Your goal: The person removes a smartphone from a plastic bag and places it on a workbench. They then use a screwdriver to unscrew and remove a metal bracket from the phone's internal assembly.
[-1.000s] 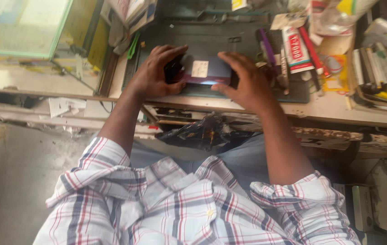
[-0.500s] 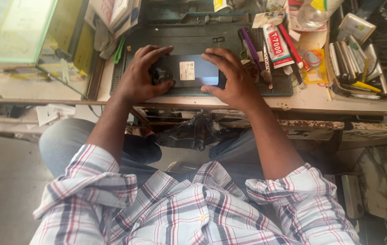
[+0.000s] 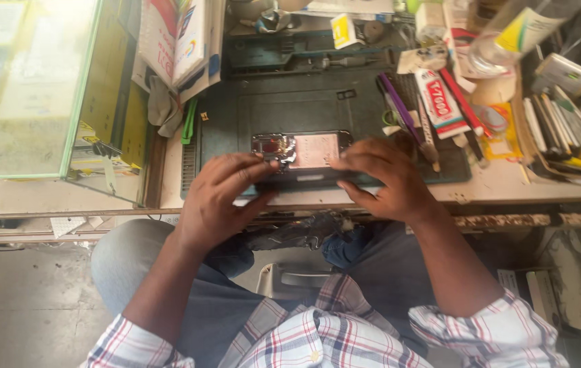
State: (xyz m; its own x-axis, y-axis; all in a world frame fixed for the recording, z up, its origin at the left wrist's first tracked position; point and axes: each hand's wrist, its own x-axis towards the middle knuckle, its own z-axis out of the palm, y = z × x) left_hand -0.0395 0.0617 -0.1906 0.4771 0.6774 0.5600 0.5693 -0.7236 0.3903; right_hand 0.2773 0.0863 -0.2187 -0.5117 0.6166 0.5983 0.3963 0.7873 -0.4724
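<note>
A mobile phone with its back removed [image 3: 302, 151] lies on a dark green work mat [image 3: 284, 109] at the front of the bench, its circuit board and battery showing. My left hand [image 3: 222, 197] grips the phone's left end, thumb near the camera end. At the right end my right hand [image 3: 382, 180] holds the phone, fingers curled over its edge. Both forearms come up from plaid shirt sleeves.
A glass showcase [image 3: 25, 88] stands at the left, with booklets [image 3: 181, 41] leaning beside it. Right of the mat lie a purple-handled tool [image 3: 399, 109], a red and white glue tube [image 3: 438, 102], tweezers and several small tools [image 3: 563, 129]. A dark rag [image 3: 297, 232] hangs under the bench edge.
The camera has tilted so the bench sits lower in view. The phone's open back with board and battery now shows, and both hands have slid toward its near edge.
</note>
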